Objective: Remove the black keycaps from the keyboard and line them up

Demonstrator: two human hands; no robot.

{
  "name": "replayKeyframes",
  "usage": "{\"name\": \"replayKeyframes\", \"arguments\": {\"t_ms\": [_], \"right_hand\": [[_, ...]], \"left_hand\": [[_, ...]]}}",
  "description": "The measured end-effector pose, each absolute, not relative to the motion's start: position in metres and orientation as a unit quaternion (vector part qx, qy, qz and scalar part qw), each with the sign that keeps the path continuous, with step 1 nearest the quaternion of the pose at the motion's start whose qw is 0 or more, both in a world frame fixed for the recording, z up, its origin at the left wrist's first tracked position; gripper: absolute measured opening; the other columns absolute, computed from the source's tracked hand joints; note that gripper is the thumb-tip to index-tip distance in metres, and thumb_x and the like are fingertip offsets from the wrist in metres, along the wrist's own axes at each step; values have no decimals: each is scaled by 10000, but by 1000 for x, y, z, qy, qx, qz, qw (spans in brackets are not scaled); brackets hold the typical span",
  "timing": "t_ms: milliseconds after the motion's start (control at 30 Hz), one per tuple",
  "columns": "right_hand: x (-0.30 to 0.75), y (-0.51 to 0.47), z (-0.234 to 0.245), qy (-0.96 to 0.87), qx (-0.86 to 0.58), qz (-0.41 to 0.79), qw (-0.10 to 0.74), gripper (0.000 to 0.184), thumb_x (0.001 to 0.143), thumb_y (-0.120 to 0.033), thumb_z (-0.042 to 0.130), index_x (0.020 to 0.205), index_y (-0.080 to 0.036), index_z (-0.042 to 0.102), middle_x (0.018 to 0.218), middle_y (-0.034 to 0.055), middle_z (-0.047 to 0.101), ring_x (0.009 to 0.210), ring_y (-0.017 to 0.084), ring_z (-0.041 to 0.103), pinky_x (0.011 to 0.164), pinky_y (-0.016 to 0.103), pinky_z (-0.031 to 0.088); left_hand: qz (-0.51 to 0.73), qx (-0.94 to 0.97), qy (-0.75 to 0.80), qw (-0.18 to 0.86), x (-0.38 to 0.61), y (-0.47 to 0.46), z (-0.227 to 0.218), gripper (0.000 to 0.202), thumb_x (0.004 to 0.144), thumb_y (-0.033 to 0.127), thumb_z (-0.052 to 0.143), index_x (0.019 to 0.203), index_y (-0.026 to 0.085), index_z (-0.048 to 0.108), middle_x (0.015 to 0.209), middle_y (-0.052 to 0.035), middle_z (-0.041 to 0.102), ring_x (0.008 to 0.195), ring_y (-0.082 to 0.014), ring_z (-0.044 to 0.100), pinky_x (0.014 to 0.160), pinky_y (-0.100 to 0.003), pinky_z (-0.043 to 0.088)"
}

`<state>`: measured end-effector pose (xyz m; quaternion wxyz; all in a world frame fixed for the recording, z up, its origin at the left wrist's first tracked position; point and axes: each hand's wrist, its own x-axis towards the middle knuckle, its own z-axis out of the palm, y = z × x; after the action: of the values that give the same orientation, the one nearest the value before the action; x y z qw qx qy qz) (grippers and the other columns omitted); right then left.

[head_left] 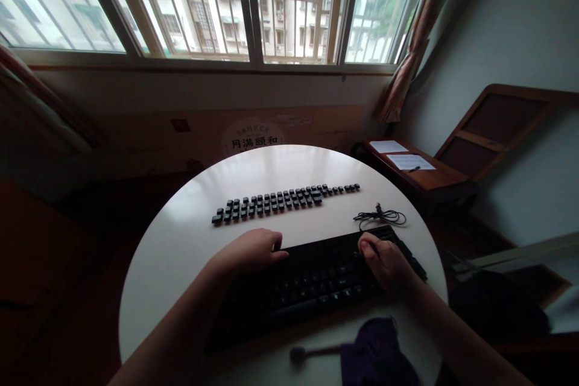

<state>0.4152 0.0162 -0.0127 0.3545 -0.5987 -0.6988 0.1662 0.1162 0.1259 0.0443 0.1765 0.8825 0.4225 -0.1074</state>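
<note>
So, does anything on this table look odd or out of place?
Yes: rows of loose black keycaps sit on the white table beyond the keyboard, where you'd expect them fitted. They're lined up neatly, so it looks deliberate. The keyboard's upper part is too dark to check. Nothing looks spilled.

A black keyboard (pixel 312 280) is touched at its far edge by the left hand (pixel 257 247); the right hand (pixel 385 259) is held curled over its right part. Beyond, keycaps (pixel 266 208) are set in rows; nearer, a brush (pixel 298 354) is partly covered by purple cloth (pixel 377 357).
</note>
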Motion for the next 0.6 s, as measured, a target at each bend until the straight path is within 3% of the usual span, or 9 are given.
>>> {"name": "replayKeyframes", "arguments": {"t_ms": [267, 433, 600], "right_hand": [[426, 21, -34, -572, -572, 340, 479, 318, 962, -448, 449, 756, -215, 516, 525, -59, 381, 435, 114, 335, 409, 225, 245], [430, 26, -31, -437, -532, 367, 625, 295, 924, -454, 489, 747, -218, 490, 533, -66, 385, 428, 104, 344, 398, 200, 286], [427, 22, -27, -468, -560, 329, 599, 280, 927, -429, 497, 746, -218, 524, 580, -41, 439, 459, 118, 410, 407, 211, 326]], "left_hand": [[-109, 885, 420, 167, 117, 124, 48, 341, 877, 498, 507, 913, 199, 668, 918, -89, 693, 768, -233, 606, 650, -310, 428], [-107, 884, 423, 167, 116, 125, 44, 337, 870, 504, 519, 909, 202, 662, 913, -83, 696, 770, -227, 607, 649, -309, 427], [-100, 889, 420, 155, 116, 118, 49, 305, 896, 468, 515, 928, 196, 649, 933, -89, 682, 816, -242, 611, 677, -330, 440]]}}
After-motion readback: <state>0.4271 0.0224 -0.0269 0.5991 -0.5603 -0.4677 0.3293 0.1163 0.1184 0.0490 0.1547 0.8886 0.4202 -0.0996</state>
